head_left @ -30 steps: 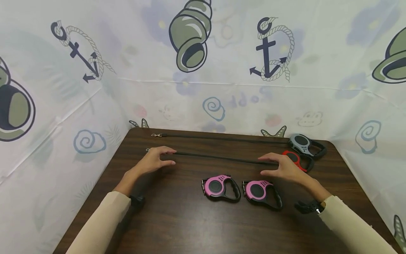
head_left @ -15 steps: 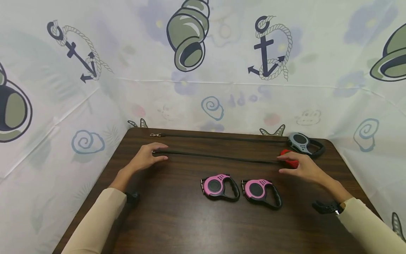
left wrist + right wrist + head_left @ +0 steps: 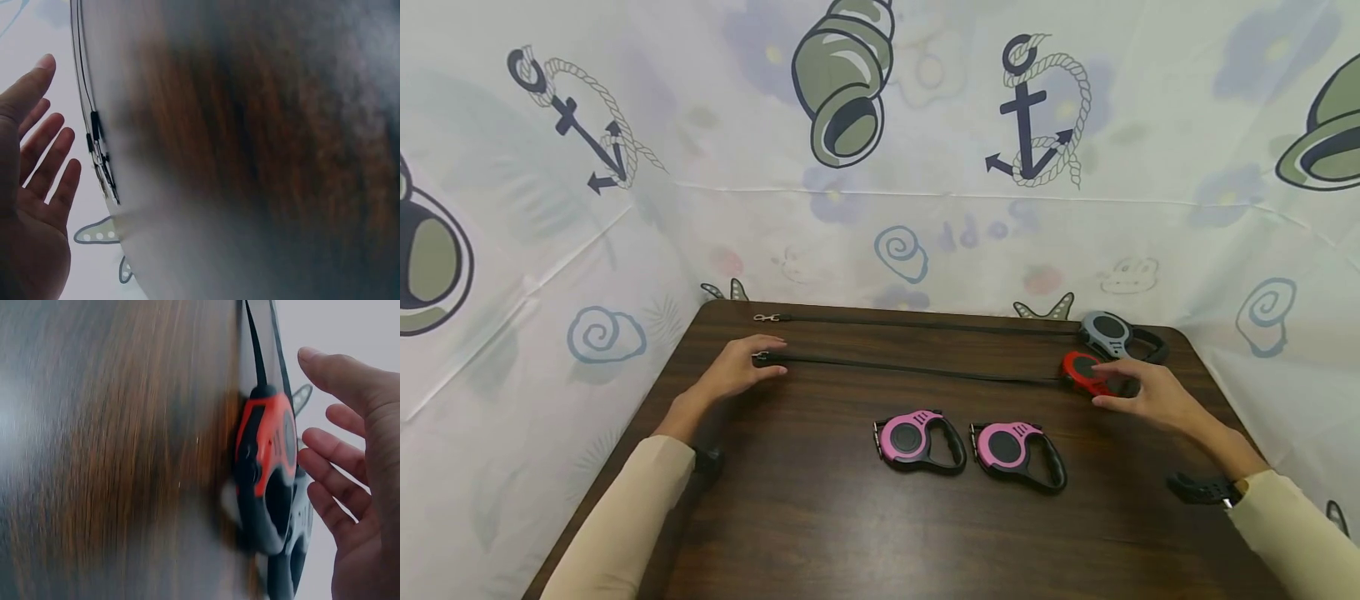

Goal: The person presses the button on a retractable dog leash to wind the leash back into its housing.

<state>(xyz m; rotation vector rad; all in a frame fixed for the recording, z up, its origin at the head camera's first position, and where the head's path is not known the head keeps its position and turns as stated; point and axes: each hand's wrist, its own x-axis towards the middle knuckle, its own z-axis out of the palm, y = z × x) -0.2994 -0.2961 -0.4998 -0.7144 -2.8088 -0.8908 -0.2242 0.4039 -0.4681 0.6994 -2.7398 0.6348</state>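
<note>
A red retractable dog leash [image 3: 1079,370] lies on the right, its black cord [image 3: 910,369] stretched leftward to a metal clip [image 3: 761,357]. My left hand [image 3: 735,368] is by that clip, thumb and fingers apart; in the left wrist view the fingers [image 3: 47,147] are loosely spread, holding nothing. My right hand [image 3: 1156,395] hovers at the red leash's handle end, partly covering it. The right wrist view shows the red leash [image 3: 274,437] beside the extended thumb and relaxed fingers [image 3: 331,450], with no grip on it. Whether the fingertips touch it I cannot tell.
Behind lies a grey retractable leash [image 3: 1107,331], its cord [image 3: 925,326] drawn out leftward to a clip [image 3: 767,317]. Two pink retractable leashes [image 3: 905,437] sit mid-table. A patterned cloth [image 3: 962,250] encloses the dark wooden table [image 3: 850,517] at the back and sides.
My right hand has moved right, from over the cord to the red leash's handle. My left hand has shifted slightly left toward the clip. The leashes stay in place.
</note>
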